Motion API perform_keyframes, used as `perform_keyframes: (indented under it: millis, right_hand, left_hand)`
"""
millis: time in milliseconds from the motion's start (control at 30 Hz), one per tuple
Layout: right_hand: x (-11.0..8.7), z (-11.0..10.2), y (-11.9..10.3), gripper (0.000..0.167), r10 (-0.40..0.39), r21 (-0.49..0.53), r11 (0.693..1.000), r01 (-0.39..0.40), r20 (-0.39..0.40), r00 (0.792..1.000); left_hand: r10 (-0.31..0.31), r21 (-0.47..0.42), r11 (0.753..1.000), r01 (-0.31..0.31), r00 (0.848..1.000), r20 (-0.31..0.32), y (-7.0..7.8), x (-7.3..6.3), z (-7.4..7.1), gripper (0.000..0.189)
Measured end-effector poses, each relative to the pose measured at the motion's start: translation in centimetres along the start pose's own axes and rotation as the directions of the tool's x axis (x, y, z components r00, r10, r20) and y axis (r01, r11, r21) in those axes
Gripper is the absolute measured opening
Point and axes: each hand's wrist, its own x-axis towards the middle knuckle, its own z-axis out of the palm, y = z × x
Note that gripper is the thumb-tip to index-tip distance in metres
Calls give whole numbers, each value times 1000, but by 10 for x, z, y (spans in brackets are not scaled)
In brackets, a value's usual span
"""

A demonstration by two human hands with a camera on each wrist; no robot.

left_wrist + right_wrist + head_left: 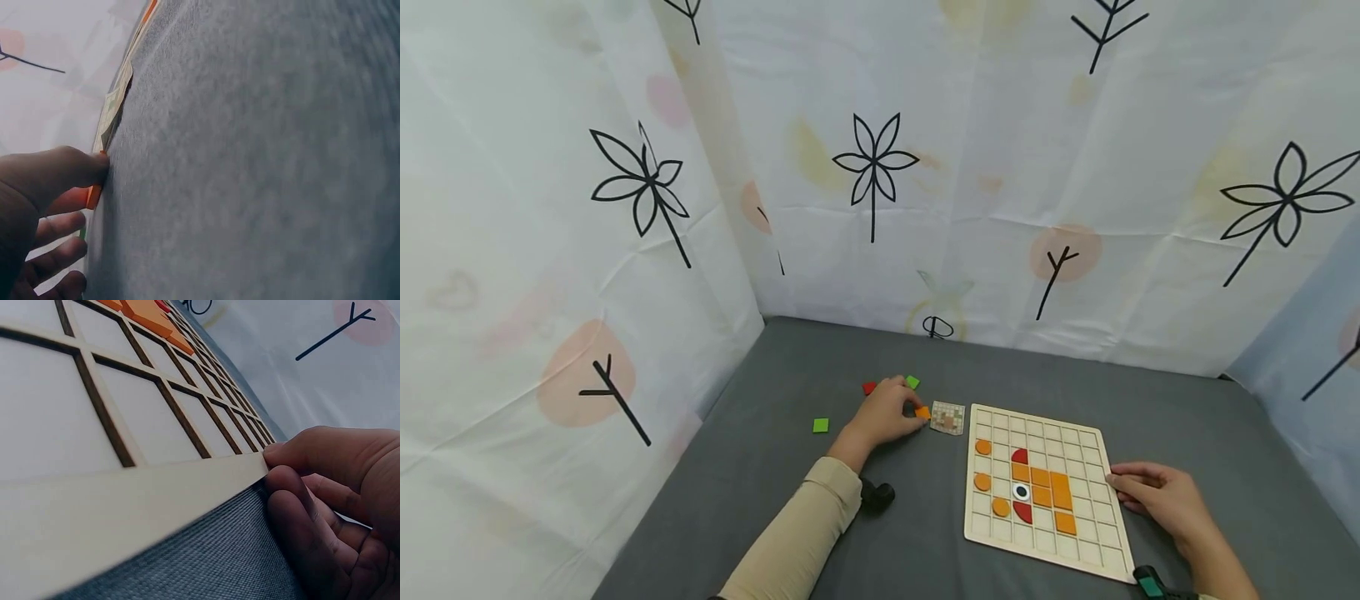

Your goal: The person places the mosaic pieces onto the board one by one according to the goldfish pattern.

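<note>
Between thumb and fingers, my left hand (886,410) pinches an orange square tile (922,412) beside a small pattern card (947,418). In the left wrist view the tile (94,196) shows edge-on near the thumb. My right hand (1163,498) grips the right edge of a wooden grid board (1097,467), thumb on top and fingers at the side. On the board lie several orange tiles (1061,492), three orange discs (982,447), two red curved pieces (1019,456) and a black-and-white eye piece (1021,492).
Around the left hand lie a red tile (869,388), a green tile (912,382) and another green tile (821,426) farther left. A grey cloth (760,400) covers the table. Patterned curtains (970,208) stand behind and to the left.
</note>
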Motion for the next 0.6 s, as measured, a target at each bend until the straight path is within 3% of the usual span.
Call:
perform_keyframes:
  millis: [200,367,467,600]
  right_hand:
    - [0,1,-1,52,9,0,1000,-9,-1,1000]
    - [1,1,0,51,3,-3,1000,-3,-6,1000]
    - [0,0,0,51,-6,-6,1000,6,0,1000]
    - [-1,-1,0,50,-7,-4,1000,7,1,1000]
  left_hand:
    - [72,-46,996,-75,996,-50,17,2,5,18]
    - [194,-114,974,-196,981,-22,60,1,18,21]
    - [314,-107,945,-308,948,48,92,-4,29,22]
    - [456,-66,890,-451,879,140,126,-10,42,24]
